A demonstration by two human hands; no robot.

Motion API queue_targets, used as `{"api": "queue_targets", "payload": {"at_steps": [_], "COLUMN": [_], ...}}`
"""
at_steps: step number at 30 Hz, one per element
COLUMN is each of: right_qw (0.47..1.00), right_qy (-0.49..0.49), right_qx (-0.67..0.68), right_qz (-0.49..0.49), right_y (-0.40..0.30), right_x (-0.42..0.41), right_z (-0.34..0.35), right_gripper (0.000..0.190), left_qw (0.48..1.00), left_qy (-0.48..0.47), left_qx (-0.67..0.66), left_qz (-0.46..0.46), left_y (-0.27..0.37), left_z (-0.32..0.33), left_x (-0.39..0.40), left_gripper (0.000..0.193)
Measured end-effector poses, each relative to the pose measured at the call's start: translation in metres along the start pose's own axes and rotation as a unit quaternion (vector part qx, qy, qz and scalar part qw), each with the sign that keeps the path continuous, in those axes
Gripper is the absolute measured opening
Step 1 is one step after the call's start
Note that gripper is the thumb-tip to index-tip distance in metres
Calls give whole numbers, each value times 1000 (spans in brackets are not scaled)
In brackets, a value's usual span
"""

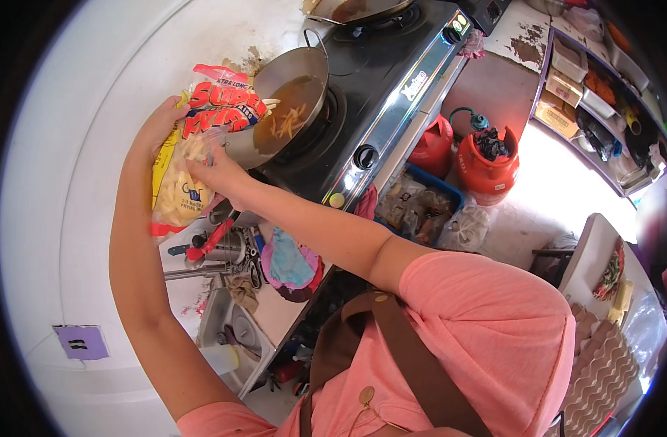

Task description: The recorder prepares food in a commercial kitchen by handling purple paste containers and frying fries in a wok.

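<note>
A printed plastic bag of French fries [189, 185] is held tilted beside the wok, several pale fries [270, 107] showing at its opening over the wok's rim. My left hand [167, 123] grips the bag's far edge, near the yellow strip. My right hand [221, 177] holds the bag's near side, fingers partly hidden by the plastic. The metal wok [318, 71] rests on the gas stove's nearer burner. Brownish oil with several fries [290, 123] lies in it.
Another pan [344, 11] is on the stove [311, 180]. Past the stove's front are red gas cylinders [487, 169] and a blue crate [456, 196]. Below are a utensil holder [230, 247], cloths [290, 259] and a sink [213, 319]. A wall [93, 164] rises at left.
</note>
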State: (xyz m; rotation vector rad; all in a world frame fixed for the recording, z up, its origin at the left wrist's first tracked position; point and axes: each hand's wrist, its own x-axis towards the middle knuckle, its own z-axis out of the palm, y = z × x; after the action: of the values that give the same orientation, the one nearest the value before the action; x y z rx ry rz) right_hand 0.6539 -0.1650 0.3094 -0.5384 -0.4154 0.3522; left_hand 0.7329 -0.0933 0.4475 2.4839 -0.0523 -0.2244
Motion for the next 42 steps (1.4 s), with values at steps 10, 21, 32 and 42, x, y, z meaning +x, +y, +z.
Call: {"api": "queue_targets", "payload": {"at_steps": [10,21,32,42], "right_qw": [997,999,995,997], "right_qy": [54,-36,91,57], "right_qx": [47,31,-23,-47], "right_qz": [25,-2,-29,10], "right_y": [-5,0,17,-8], "right_x": [-2,-10,11,2], "right_z": [3,5,9,11], "right_gripper": [73,65,68,65], "left_qw": [997,999,991,994], "left_qy": [39,22,3,93], "left_qx": [55,31,123,54], "left_qz": [45,-2,50,15], "left_y": [-13,-10,-19,-12], "left_z": [-5,-2,-4,-8], "left_x": [9,-6,-5,-9], "left_gripper": [29,29,26,25]}}
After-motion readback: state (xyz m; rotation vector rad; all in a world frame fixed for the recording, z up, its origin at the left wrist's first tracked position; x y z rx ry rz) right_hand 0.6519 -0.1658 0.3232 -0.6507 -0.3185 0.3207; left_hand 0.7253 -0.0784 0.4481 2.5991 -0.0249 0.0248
